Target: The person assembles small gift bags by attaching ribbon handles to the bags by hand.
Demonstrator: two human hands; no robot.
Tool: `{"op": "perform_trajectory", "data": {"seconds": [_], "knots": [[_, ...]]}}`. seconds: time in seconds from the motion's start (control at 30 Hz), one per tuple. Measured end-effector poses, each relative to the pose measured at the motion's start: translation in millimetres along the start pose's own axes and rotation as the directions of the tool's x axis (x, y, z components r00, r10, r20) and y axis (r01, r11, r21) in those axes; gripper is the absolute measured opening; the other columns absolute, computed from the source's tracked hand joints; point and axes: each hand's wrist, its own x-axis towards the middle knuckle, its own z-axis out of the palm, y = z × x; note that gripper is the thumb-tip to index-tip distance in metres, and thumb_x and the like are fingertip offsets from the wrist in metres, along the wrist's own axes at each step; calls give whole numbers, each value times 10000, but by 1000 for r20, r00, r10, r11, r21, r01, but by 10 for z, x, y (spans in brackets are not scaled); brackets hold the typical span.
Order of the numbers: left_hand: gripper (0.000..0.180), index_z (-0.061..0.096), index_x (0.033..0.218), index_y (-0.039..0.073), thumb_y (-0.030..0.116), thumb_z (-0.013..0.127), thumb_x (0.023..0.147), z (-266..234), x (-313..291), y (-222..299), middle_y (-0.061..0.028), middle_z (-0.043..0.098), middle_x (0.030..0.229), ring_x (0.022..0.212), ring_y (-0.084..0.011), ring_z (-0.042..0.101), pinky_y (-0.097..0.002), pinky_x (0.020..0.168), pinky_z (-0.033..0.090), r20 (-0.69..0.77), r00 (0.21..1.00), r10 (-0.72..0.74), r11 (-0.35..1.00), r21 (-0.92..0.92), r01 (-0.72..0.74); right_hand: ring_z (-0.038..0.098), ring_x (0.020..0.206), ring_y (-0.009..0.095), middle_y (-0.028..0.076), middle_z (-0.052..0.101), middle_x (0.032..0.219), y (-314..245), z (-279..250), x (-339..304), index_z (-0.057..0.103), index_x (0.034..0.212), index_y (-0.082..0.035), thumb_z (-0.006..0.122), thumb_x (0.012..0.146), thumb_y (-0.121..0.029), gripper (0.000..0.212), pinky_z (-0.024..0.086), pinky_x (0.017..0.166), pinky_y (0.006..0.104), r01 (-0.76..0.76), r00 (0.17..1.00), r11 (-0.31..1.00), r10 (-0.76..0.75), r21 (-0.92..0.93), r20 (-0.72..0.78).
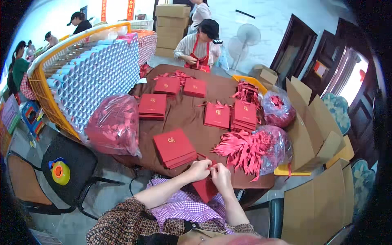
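A: Entry one, the hands?
B: Left hand [199, 170] and right hand [221, 177], both bare, fingertips almost meeting; each pinching what appears to be a thin red ribbon [212, 163]. Exact grip hidden by the fingers.
A: Entry two, the piece held?
B: One flat, dark-red, card-like bag [205, 190], tilted, below and between both hands.
A: Stock within reach?
B: One stack [173, 148] of red, square, gold-printed bags, just beyond the left hand. One loose heap of pinkish-red fabric ribbons [241, 151], beyond and right of the right hand, beside a clear plastic sack [277, 149]. All on the brown-cloth-covered bench [188, 112].
A: Hazards?
B: Three, by judgement. Bag could drop if either pinch loosens, little visible supporting it. Stack could be knocked askew, the left forearm lying near its corner. Ribbons could snag together if one were pulled, being heaped unsorted.
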Motion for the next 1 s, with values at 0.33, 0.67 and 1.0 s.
{"op": "perform_trajectory", "data": {"seconds": [0.33, 0.67, 1.0], "knots": [[233, 623, 1050, 20, 127, 517, 872, -261, -4, -74, -59, 609, 740, 604, -69, 535, -236, 452, 433, 283, 957, -66, 919, -356, 169, 635, 719, 329, 191, 633, 751, -4, -52, -46, 593, 804, 18, 625, 770, -104, 130, 493, 646, 390, -1, 1000, 990, 5, 141, -29], [172, 618, 972, -1, 90, 566, 836, -40, 26, -213, -169, 655, 899, 856, -256, 651, -344, 744, 507, -2, 981, 193, 977, -96, -192, 632, 737, 340, 202, 624, 783, -3, -85, -72, 590, 868, 15, 621, 783, -103, 148, 488, 654, 393, -16, 998, 989, 7, 149, 58], [140, 603, 898, -2, 109, 576, 817, 70, -22, -267, -168, 632, 835, 771, -258, 626, -360, 687, 487, 79, 967, 240, 963, -147, -227, 630, 733, 335, 186, 619, 773, 55, -45, -207, 536, 931, -5, 650, 756, -65, 218, 494, 637, 382, -43, 999, 987, 45, 153, -9]]}}
